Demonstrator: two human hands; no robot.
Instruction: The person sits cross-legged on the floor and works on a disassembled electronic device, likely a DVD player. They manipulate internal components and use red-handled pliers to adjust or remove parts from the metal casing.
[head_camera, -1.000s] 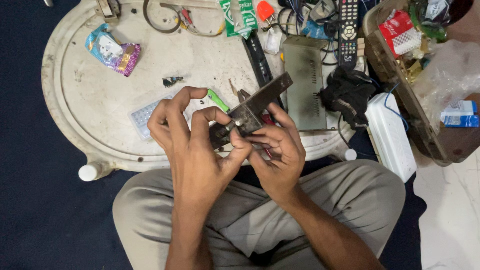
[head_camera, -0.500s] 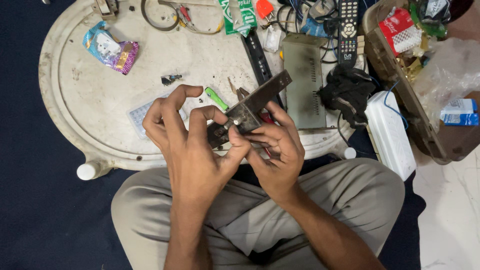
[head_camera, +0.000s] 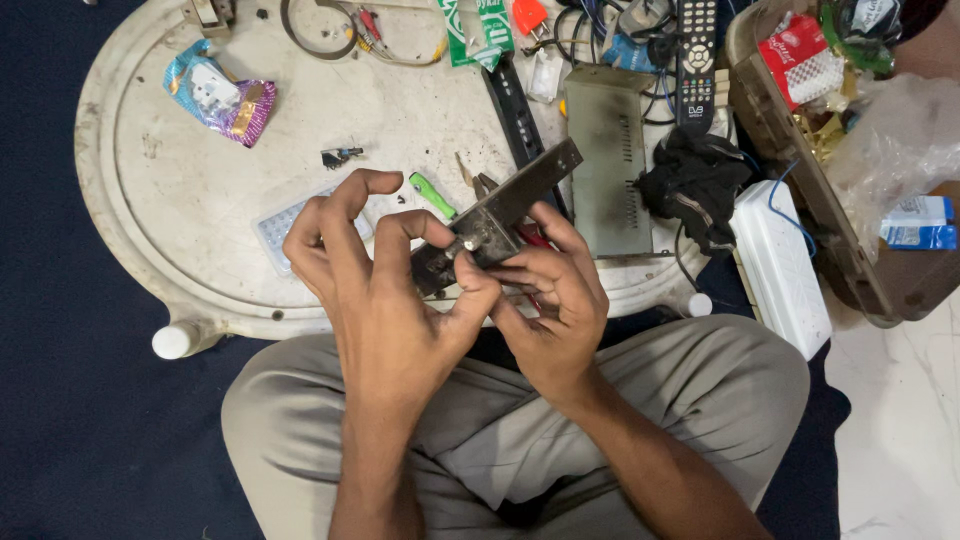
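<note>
While I sit cross-legged, my right hand (head_camera: 550, 300) grips the metal bar (head_camera: 500, 215) above the tray (head_camera: 150, 210); my left hand (head_camera: 385, 290) pinches its small fitting (head_camera: 462, 245).

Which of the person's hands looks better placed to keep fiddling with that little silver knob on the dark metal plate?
Probably the left hand: its thumb and forefinger already pinch at the small silver knob on the dark metal plate. The right hand grips the plate from below, steadying it.
</note>
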